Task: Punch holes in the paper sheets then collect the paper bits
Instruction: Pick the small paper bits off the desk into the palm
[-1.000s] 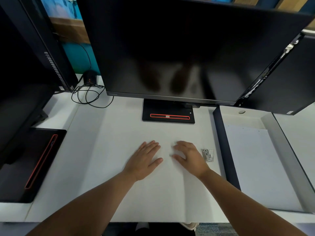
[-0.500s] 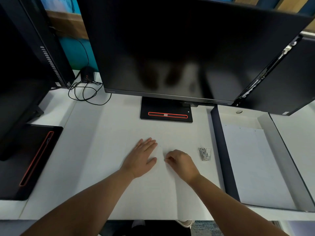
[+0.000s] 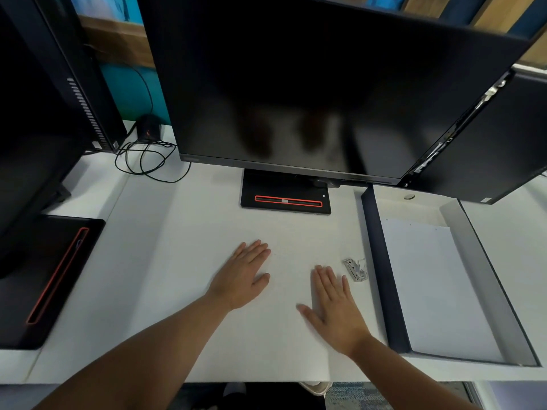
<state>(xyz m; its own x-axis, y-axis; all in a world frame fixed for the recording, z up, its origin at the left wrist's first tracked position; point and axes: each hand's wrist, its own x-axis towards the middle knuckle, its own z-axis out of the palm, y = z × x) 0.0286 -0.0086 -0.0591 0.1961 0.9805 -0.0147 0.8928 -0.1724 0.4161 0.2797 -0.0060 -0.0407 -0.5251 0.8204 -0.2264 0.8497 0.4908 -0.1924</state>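
Large white sheet [image 3: 207,261] covers tabletop [image 3: 88,196] centre to front edge. Left hand [image 3: 242,273], right hand [image 3: 334,309] lie flat on it, fingers straight, close together; metal punch [image 3: 356,269] just beside the right. Risk: sweeping palms scatter bits, too small to see, off the edge.

A: What surrounds the white worktop [image 3: 97,196]?
B: A large dark monitor [image 3: 296,84], flanked by two others; behind, a teal wall [image 3: 130,90] with wooden trim [image 3: 118,42]; below, patterned blue carpet [image 3: 370,395].

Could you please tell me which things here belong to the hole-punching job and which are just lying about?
Job: paper sheet under left hand and right hand; metal punch; box of sheets.
Lying about: monitor, its stand, coiled cable.
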